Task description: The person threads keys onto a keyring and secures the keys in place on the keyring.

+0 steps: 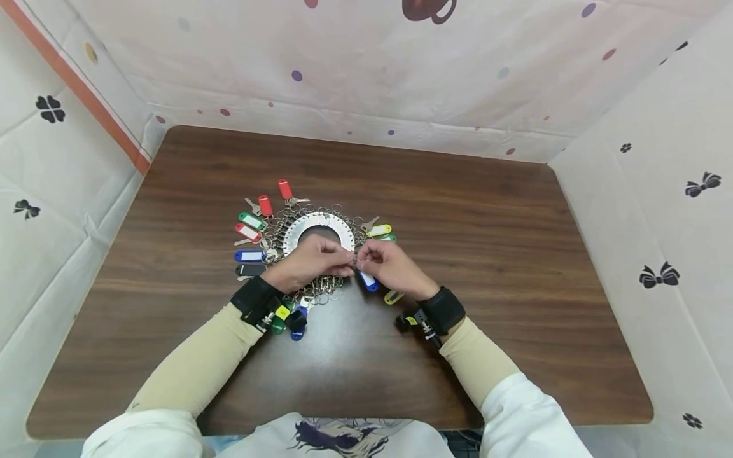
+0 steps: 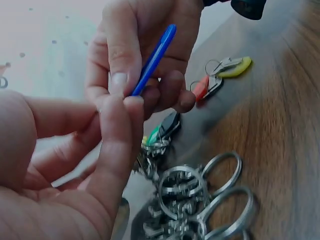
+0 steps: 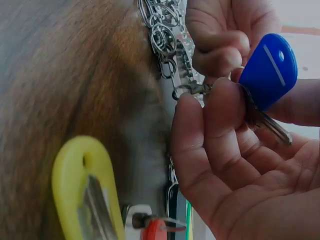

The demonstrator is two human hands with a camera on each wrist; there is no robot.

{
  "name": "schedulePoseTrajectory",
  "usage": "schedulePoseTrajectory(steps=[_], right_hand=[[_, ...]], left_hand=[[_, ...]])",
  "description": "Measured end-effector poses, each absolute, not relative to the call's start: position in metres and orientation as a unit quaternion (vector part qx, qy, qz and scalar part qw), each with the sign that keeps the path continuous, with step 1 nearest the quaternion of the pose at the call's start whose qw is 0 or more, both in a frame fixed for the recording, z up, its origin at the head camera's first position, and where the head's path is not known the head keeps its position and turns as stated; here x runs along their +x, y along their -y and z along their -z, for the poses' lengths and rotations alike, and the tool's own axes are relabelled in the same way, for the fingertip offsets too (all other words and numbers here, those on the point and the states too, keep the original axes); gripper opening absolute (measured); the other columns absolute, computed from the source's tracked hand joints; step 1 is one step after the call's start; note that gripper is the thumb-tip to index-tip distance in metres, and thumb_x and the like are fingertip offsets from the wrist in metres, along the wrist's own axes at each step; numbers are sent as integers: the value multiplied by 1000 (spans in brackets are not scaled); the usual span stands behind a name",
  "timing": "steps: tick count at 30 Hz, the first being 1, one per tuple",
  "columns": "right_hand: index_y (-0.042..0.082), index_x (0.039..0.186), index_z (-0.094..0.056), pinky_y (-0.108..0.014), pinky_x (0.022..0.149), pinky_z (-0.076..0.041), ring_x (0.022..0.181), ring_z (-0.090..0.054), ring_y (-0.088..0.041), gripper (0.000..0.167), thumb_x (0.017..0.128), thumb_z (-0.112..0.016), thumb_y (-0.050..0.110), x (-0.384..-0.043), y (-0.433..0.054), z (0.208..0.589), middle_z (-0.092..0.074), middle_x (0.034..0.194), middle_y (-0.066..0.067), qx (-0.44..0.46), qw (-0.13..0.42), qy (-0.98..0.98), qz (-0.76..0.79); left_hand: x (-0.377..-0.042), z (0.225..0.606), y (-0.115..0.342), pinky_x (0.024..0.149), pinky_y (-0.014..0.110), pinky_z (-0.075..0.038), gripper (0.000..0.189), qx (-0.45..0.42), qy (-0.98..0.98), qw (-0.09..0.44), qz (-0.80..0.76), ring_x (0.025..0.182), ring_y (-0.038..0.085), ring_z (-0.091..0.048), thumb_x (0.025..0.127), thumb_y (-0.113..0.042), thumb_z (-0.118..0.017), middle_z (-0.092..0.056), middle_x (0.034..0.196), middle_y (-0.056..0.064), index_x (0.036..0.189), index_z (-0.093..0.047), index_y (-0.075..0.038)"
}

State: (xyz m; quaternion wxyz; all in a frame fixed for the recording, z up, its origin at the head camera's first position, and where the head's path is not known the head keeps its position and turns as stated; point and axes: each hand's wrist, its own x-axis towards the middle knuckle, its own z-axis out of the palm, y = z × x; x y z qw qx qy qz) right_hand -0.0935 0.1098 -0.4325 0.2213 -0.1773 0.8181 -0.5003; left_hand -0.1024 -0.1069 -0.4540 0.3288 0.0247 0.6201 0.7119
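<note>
Over the near right side of a white round key holder (image 1: 291,234), my two hands meet fingertip to fingertip. My right hand (image 1: 395,268) pinches a blue key tag (image 3: 270,70) near its ring end, and a metal key (image 3: 275,129) hangs beside the tag over the fingers. Thumb and fingers of my left hand (image 1: 314,262) pinch at the tag's small ring, which the fingertips mostly hide. A small metal clasp (image 3: 197,88) lies against the right fingertips, in line with the holder's chain of rings. In the left wrist view the blue tag stands edge-on.
Metal rings (image 2: 227,215) crowd around the holder. Red (image 1: 285,189), green (image 1: 252,221), blue (image 1: 249,256) and black (image 1: 250,270) tags with keys fan out on its left. Yellow tags (image 1: 379,230) lie on the right. Patterned cloth walls border the wooden table (image 1: 487,254).
</note>
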Motion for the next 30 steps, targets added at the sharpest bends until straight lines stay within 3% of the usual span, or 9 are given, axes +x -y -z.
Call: schedulePoseTrajectory(steps=[5, 10, 23, 30], right_hand=[[2, 97, -67, -21, 64, -45, 71, -55, -12, 4, 100, -64, 4, -93, -107, 431, -62, 81, -3, -177, 209, -817, 507], [2, 97, -67, -20, 63, -45, 70, -56, -11, 4, 99, -64, 3, -94, -105, 431, -62, 81, -4, -172, 206, -819, 507], [2, 98, -68, -21, 62, -47, 69, -57, -12, 4, 99, -64, 3, -96, -105, 431, -64, 82, -5, -170, 211, -815, 513], [1, 98, -68, -21, 62, -47, 69, -57, -11, 4, 99, -64, 3, -96, -105, 431, -64, 82, -4, -165, 214, -811, 518]], left_hand=[[-102, 456, 112, 88, 27, -62, 27, 43, -577, 341, -740, 90, 17, -78, 98, 3, -63, -78, 103, 11, 121, -66, 19], [-101, 456, 113, 89, 30, -63, 24, 66, -584, 328, -739, 91, 20, -78, 95, 7, -65, -76, 109, 15, 116, -68, 20], [-102, 455, 111, 84, 30, -64, 21, 29, -604, 312, -733, 83, 19, -79, 91, 10, -66, -78, 101, 18, 110, -71, 17], [-104, 452, 108, 82, 28, -63, 14, -28, -564, 327, -758, 79, 19, -79, 92, 9, -63, -79, 87, 13, 90, -77, 4]])
